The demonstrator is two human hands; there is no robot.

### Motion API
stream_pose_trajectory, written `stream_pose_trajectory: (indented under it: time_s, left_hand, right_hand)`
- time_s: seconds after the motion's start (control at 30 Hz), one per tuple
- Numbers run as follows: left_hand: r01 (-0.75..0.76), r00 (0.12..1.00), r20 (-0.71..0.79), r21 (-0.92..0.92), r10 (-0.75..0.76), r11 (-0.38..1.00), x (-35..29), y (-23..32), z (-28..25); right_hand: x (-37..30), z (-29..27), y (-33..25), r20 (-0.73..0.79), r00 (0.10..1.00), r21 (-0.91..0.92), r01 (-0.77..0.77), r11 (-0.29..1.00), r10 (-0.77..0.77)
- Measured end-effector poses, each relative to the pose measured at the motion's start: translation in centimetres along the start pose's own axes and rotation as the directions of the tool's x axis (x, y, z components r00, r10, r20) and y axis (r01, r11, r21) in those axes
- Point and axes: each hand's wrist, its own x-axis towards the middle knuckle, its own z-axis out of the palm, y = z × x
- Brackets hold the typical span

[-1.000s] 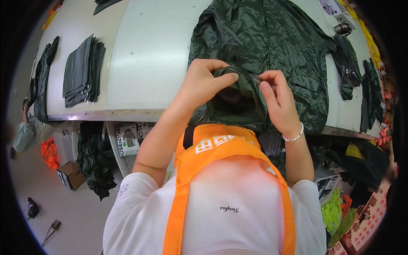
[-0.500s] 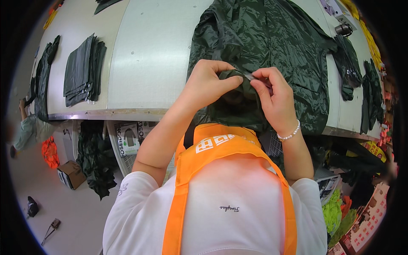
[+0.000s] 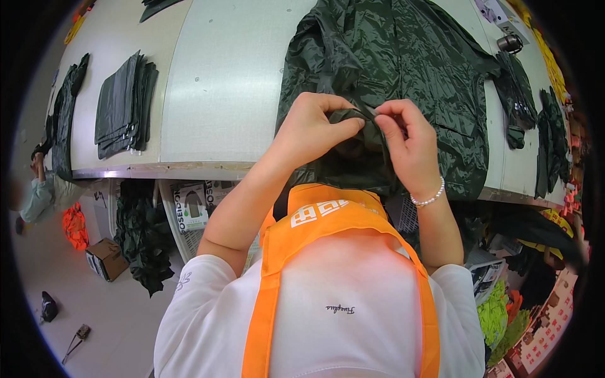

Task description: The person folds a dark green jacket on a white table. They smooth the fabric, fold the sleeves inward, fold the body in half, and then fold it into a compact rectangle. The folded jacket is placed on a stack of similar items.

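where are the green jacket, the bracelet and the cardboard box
green jacket [image 3: 419,79], head view, on its front
bracelet [image 3: 430,201], head view, on its row of beads
cardboard box [image 3: 111,258], head view, on its brown surface

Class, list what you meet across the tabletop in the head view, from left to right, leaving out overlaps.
Long dark bundle, folded dark green stack, left grip, right grip, dark cylindrical object, far-right dark green bundle.
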Motion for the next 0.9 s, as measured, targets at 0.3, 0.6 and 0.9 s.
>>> stream_pose_trajectory:
  time_s: [0.3,0.6,0.9]
  left_hand:
    - [-0.484,0.875,0.024,0.085,0.484,0.871,-0.5,-0.2,-0.6]
    - [-0.448,0.872,-0.045,0.327,0.487,0.832,-3.0,0.3,-0.7]
    - [-0.503,0.69,-0.263,0.496,0.674,0.708,-4.2,-0.7,-0.9]
  right_hand:
    - [-0.7,0.3,0.4,0.195,0.972,0.295,-0.188,0.937,0.133]
    - [-0.7,0.7,-0.2,-0.201,0.937,-0.173,0.252,0.952,-0.285]
    - [-2.6,0.1,0.5,-0.005,0.919,-0.269,0.378,0.886,-0.393]
